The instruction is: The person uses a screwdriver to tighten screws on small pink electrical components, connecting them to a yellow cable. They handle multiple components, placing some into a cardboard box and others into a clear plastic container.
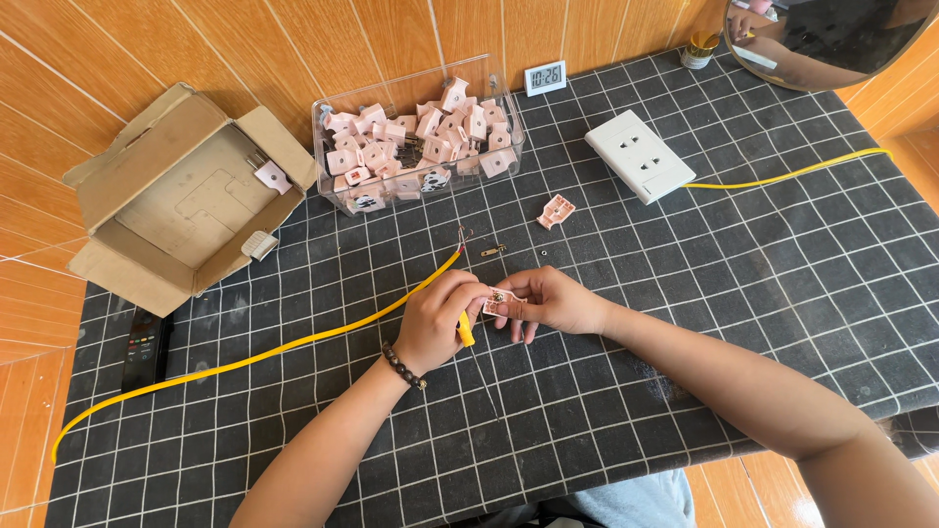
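My left hand (437, 323) grips a small yellow-handled screwdriver (467, 330) and presses its tip to a small pink plug half (500, 300). My right hand (550, 300) pinches that pink piece from the right side. Both hands rest on the black gridded mat (685, 293). A yellow cable (293, 347) runs from the left edge up under my left hand, and its stripped copper end (462, 238) shows just above. Another pink plug half (556, 210), a small brass pin (493, 251) and a tiny screw (544, 252) lie beyond my hands.
A clear plastic bin (419, 142) full of pink plug parts stands at the back. An open cardboard box (186, 200) sits at the left. A white socket block (640, 154) with a yellow lead, a small digital clock (545, 77) and a black remote (145, 347) are also here.
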